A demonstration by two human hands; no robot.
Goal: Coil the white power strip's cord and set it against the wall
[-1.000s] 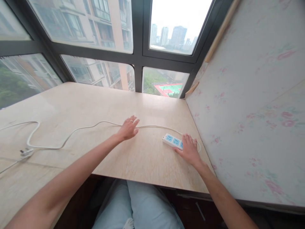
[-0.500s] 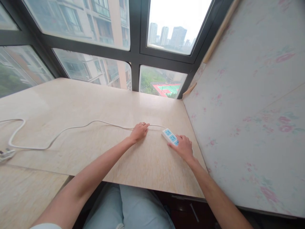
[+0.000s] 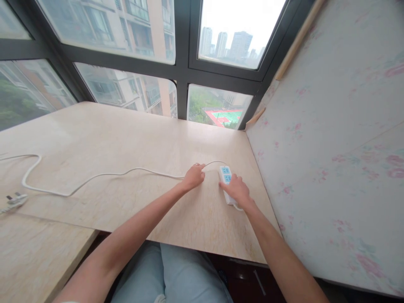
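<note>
A white power strip [image 3: 226,173] with blue socket faces lies on the stone-patterned counter, toward the right. My right hand [image 3: 237,188] is closed around its near half, thumb on the left side and fingers over the right, covering part of the sockets. To the left, my left hand [image 3: 193,176] pinches the white power cord [image 3: 145,169]. Between my hands the cord arcs up to the strip's far end. A short white piece of cord shows at the near end, beneath my right wrist. The cord's plug [image 3: 15,198] rests at the far left, prongs showing.
Dark-framed windows [image 3: 183,71] run along the back of the counter [image 3: 110,134]. A wall with flowered paper [image 3: 331,168] borders the right side. The counter's front edge steps out at the lower left. Below it are my legs and a dark drawer front [image 3: 246,277].
The power strip has turned to point more straight away from me under my right hand. My left hand has shifted slightly right and nearer with the cord, which now arcs more.
</note>
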